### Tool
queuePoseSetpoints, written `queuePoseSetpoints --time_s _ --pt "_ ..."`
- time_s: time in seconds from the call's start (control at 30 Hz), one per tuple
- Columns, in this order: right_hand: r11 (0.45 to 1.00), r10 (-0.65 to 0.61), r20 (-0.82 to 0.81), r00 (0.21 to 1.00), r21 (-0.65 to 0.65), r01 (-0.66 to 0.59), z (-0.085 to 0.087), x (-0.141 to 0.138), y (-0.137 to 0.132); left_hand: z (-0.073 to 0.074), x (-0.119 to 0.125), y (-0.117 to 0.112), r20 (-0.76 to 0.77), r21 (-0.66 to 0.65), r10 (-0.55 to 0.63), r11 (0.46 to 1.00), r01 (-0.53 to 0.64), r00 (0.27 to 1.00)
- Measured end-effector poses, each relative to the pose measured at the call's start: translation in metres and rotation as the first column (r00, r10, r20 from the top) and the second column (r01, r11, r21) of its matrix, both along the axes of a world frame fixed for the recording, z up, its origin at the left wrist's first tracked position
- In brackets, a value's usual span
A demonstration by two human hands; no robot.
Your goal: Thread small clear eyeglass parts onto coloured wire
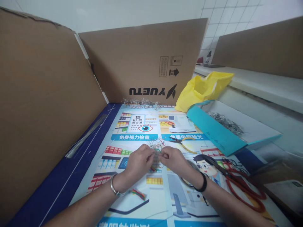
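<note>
A tangle of thin silvery wire (157, 143) with bits of red and green lies between my two hands over the printed poster. My left hand (141, 160) is closed, its thumb and fingers pinched at the left edge of the wire. From the other side my right hand (174, 160) pinches the wire, knuckles up. The fingertips nearly meet, and the exact strand in each is too small to make out. Just beyond the right hand lie yellow-handled pliers (182, 144). A small bundle of coloured strips (139, 194) rests near my left wrist.
Red-handled scissors (246, 186) lie at the right. A teal box (213, 129) holds a pile of wire pieces (227, 123), with a yellow bag (203, 90) behind it. Cardboard panels (142, 60) stand behind and left. Straight wires (86, 137) lie left; more tangled wire (142, 102) sits at the back.
</note>
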State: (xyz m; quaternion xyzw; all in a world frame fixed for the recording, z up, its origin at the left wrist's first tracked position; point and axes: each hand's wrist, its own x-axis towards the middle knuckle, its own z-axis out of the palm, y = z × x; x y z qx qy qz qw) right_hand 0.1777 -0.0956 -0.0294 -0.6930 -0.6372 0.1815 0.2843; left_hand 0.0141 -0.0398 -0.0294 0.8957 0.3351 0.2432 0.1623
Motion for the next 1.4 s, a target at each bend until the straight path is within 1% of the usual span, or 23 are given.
queuePoseSetpoints --time_s 0.3,0.4,0.57,0.73,0.87,1.03,1.17,1.4 --pt "0.999 0.05 -0.085 0.995 0.015 -0.049 -0.0014 -0.0009 -0.0024 0.0005 0.0004 -0.0003 -0.024 0.032 0.067 0.997 -0.067 0.997" --pt "0.999 0.054 -0.111 0.992 0.012 -0.053 -0.0026 -0.0003 -0.0029 0.0006 -0.0001 -0.0003 -0.019 0.008 0.062 0.998 -0.062 0.998" --pt "0.998 0.058 -0.131 0.99 0.018 -0.056 -0.0046 0.0007 -0.0026 0.0002 0.0005 -0.0009 0.009 -0.063 0.021 0.998 -0.02 1.0" --pt "0.997 0.073 -0.137 0.988 0.01 -0.072 -0.0043 0.0008 -0.0028 -0.004 0.0024 -0.0008 0.05 -0.078 0.048 0.996 -0.044 0.998" --pt "0.997 0.076 -0.125 0.989 0.006 -0.076 -0.0039 0.0003 -0.003 -0.0061 0.0041 -0.0012 0.061 -0.066 0.058 0.996 -0.054 0.996" --pt "0.997 0.076 -0.084 0.994 0.025 -0.074 -0.0055 -0.0001 -0.0023 -0.0052 0.0067 -0.0032 0.052 -0.017 0.055 0.998 -0.054 0.997" --pt "0.998 0.068 -0.058 0.996 0.016 -0.067 -0.0058 -0.0006 -0.0015 -0.0052 0.0075 -0.0038 0.069 0.0 0.057 0.998 -0.057 0.996" --pt "0.996 0.094 -0.114 0.989 0.007 -0.094 -0.0053 0.0 -0.0014 -0.0049 0.0077 -0.003 0.071 0.002 0.07 0.998 -0.071 0.995"
